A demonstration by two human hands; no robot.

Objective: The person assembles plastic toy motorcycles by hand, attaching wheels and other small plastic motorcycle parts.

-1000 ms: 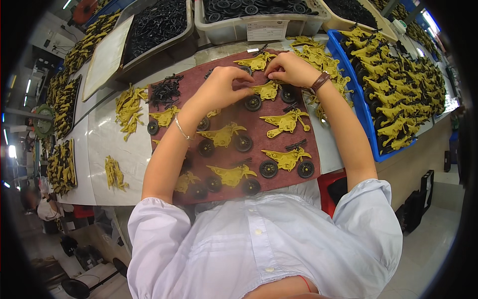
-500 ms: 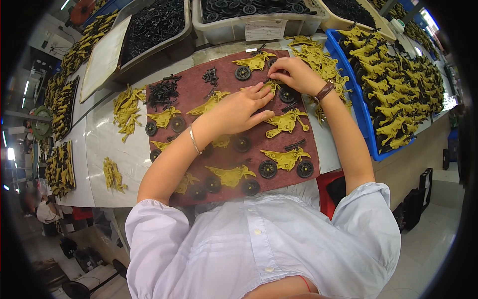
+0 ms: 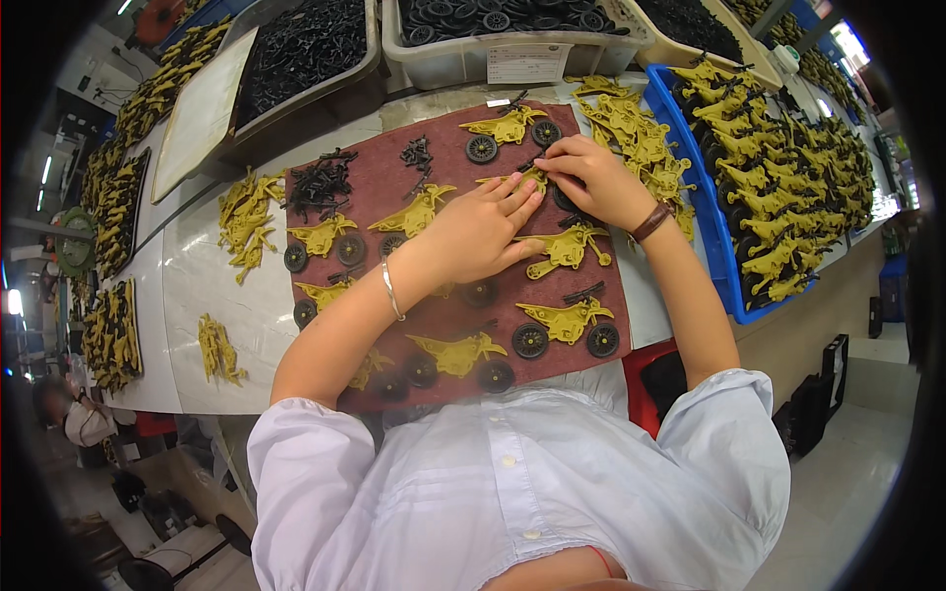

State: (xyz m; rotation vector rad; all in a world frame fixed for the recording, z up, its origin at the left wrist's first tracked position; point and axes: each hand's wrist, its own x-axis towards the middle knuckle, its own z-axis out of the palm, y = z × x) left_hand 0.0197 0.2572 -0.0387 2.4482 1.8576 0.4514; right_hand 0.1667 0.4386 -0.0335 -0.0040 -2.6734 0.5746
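Toward the far right of a dark red cloth [image 3: 463, 286], both my hands work over one yellow toy motorcycle body [image 3: 535, 181], largely covered by my fingers. My left hand [image 3: 480, 225] lies with its fingers stretched out, their tips resting on that body. My right hand [image 3: 597, 183] is closed in a pinch at the body's upper edge, where a small black part shows at the fingertips. Part of a black wheel peeks out beneath the right hand. Similar bodies with black wheels lie around, including a toy motorcycle [image 3: 503, 126] just beyond and a yellow body [image 3: 567, 248] nearer me.
Small black parts [image 3: 320, 182] lie heaped on the cloth's left. Loose yellow bodies [image 3: 241, 219] sit on the white table beside it. A blue tray [image 3: 724, 266] of assembled pieces stands right. Bins of black parts [image 3: 304, 64] and wheels [image 3: 512, 44] line the back.
My right hand has shifted slightly down and right, uncovering the far motorcycle's right wheel. My left hand stays on the same body, its fingers closer to the right fingertips.
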